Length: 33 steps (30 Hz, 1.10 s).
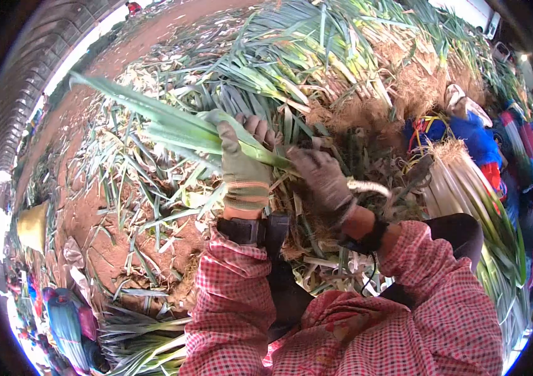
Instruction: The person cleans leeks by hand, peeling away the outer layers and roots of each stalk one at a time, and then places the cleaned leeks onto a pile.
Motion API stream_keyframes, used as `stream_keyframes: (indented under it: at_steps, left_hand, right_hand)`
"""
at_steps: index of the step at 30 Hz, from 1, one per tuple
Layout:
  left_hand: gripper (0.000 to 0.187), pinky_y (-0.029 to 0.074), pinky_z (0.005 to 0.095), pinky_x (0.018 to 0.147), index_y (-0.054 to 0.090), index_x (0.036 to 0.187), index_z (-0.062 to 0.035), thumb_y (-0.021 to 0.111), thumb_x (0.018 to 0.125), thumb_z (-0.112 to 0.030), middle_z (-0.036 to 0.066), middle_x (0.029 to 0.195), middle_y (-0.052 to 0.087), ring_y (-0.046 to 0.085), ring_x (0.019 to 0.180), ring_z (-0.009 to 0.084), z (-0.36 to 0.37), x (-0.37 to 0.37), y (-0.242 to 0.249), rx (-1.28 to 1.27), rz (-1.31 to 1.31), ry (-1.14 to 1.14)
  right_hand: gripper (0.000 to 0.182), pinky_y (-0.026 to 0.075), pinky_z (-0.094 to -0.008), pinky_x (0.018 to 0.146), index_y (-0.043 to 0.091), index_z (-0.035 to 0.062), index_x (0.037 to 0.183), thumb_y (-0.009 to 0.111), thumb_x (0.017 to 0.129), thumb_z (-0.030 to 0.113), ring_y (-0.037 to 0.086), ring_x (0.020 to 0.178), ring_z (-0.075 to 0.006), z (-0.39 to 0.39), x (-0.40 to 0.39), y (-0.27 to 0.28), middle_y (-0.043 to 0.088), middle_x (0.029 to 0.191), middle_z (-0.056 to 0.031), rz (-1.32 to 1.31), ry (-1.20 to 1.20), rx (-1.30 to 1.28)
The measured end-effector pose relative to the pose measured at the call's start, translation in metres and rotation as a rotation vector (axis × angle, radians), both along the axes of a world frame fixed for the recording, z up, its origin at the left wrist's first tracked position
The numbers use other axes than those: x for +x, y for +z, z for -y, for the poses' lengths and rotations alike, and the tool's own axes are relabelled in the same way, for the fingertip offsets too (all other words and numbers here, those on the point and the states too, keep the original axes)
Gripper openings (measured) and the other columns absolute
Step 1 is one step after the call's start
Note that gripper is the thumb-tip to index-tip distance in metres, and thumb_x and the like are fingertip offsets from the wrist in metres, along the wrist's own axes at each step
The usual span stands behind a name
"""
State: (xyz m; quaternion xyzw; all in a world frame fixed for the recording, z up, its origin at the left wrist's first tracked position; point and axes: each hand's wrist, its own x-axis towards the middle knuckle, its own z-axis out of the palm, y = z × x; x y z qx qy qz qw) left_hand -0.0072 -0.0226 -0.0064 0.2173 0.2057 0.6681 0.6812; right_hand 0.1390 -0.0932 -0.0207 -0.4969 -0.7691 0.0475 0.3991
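A leek with long green leaves [182, 130] points to the upper left, its lower stem running toward the right. My left hand [244, 156], in a dirty work glove, is wrapped round the leek where the leaves begin. Gloved too, my right hand [324, 178] has its fingers closed at the leek's lower stem, slightly blurred. A pale curled strip [368, 187] shows beside my right hand. The root end of the leek is hidden.
A large heap of leeks [335, 56] lies ahead, roots toward the right. Trimmed leaves [147, 169] litter the reddish soil. A bundle of leeks [467, 188] lies at my right, near blue bags [476, 141]. More leeks [147, 341] lie at the lower left.
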Motion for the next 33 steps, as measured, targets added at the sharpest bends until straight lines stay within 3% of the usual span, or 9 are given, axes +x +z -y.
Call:
stream_keyframes:
  at_steps: [2, 4, 6, 9, 16, 24, 26, 30, 33]
  left_hand:
    - [0.054, 0.042, 0.0377, 0.086, 0.047, 0.116, -0.0118, 0.058, 0.081, -0.051, 0.005, 0.104, 0.050, 0.050, 0.092, 0.0187, 0.009, 0.003, 0.009, -0.139, 0.035, 0.070]
    - [0.043, 0.044, 0.0360, 0.080, 0.049, 0.108, -0.0119, 0.063, 0.080, -0.041, 0.003, 0.096, 0.052, 0.050, 0.084, 0.0170, 0.011, -0.004, 0.013, -0.138, 0.057, 0.081]
    - [0.030, 0.044, 0.0347, 0.076, 0.051, 0.101, -0.0118, 0.064, 0.081, -0.030, 0.002, 0.088, 0.052, 0.050, 0.078, 0.0155, 0.014, -0.006, 0.012, -0.120, 0.092, 0.077]
    - [0.017, 0.045, 0.0324, 0.074, 0.054, 0.094, -0.0115, 0.059, 0.086, -0.025, 0.002, 0.084, 0.053, 0.051, 0.077, 0.0140, 0.009, -0.007, 0.010, 0.025, 0.131, -0.043]
    - [0.027, 0.046, 0.0316, 0.070, 0.052, 0.099, -0.0090, 0.055, 0.088, -0.034, 0.002, 0.081, 0.051, 0.050, 0.071, 0.0127, 0.013, 0.005, 0.016, 0.072, 0.052, -0.089]
    - [0.040, 0.046, 0.0272, 0.066, 0.047, 0.108, -0.0064, 0.056, 0.086, -0.039, 0.003, 0.087, 0.051, 0.049, 0.074, 0.0116, 0.009, 0.001, 0.020, 0.115, 0.035, -0.163]
    - [0.049, 0.046, 0.0262, 0.067, 0.047, 0.108, -0.0044, 0.058, 0.083, -0.044, 0.005, 0.092, 0.051, 0.048, 0.076, 0.0113, 0.005, -0.005, 0.022, 0.169, -0.009, -0.150]
    - [0.055, 0.049, 0.0276, 0.068, 0.043, 0.117, -0.0053, 0.056, 0.084, -0.047, 0.010, 0.101, 0.057, 0.053, 0.083, 0.0151, 0.001, -0.010, 0.023, 0.367, 0.122, -0.201]
    - [0.061, 0.050, 0.0365, 0.085, 0.045, 0.117, -0.0051, 0.056, 0.081, -0.053, 0.012, 0.109, 0.056, 0.053, 0.106, 0.0233, 0.011, 0.014, 0.030, 0.191, 0.054, -0.109]
  right_hand:
    - [0.050, 0.040, -0.0441, 0.088, 0.051, 0.0084, 0.117, 0.063, 0.069, 0.002, 0.049, 0.104, -0.0333, 0.001, -0.003, -0.005, 0.055, 0.107, -0.0112, 0.218, -0.037, 0.055]
    - [0.039, 0.042, -0.0416, 0.084, 0.057, 0.0102, 0.105, 0.064, 0.068, 0.001, 0.052, 0.099, -0.0312, -0.003, 0.004, -0.008, 0.057, 0.100, -0.0099, 0.201, -0.081, 0.090]
    - [0.027, 0.043, -0.0409, 0.081, 0.059, 0.0106, 0.092, 0.066, 0.067, 0.002, 0.055, 0.093, -0.0315, -0.010, 0.013, -0.010, 0.058, 0.089, -0.0080, -0.169, 0.001, 0.092]
    - [0.021, 0.044, -0.0414, 0.081, 0.058, 0.0096, 0.084, 0.067, 0.066, 0.004, 0.055, 0.091, -0.0336, -0.011, 0.019, -0.001, 0.059, 0.085, -0.0078, -0.057, 0.001, 0.103]
    - [0.027, 0.044, -0.0405, 0.078, 0.056, 0.0074, 0.091, 0.068, 0.066, 0.007, 0.054, 0.084, -0.0340, -0.014, 0.014, 0.005, 0.057, 0.088, -0.0127, -0.158, 0.131, 0.156]
    - [0.021, 0.045, -0.0404, 0.070, 0.058, 0.0098, 0.072, 0.073, 0.058, 0.010, 0.053, 0.072, -0.0292, 0.000, 0.030, -0.014, 0.053, 0.073, -0.0077, 0.179, 0.164, 0.188]
    - [0.032, 0.045, -0.0418, 0.076, 0.060, 0.0083, 0.085, 0.075, 0.058, 0.012, 0.055, 0.078, -0.0314, 0.009, 0.035, -0.017, 0.056, 0.081, -0.0088, 0.085, 0.171, 0.177]
    - [0.033, 0.044, -0.0383, 0.083, 0.059, 0.0105, 0.105, 0.067, 0.073, 0.017, 0.056, 0.095, -0.0300, 0.026, 0.051, -0.020, 0.061, 0.102, -0.0099, -0.201, 0.112, -0.111]
    - [0.032, 0.049, -0.0350, 0.070, 0.059, 0.0096, 0.104, 0.067, 0.076, 0.023, 0.063, 0.078, -0.0302, 0.039, 0.054, -0.009, 0.064, 0.087, -0.0125, -0.372, 0.091, -0.647]
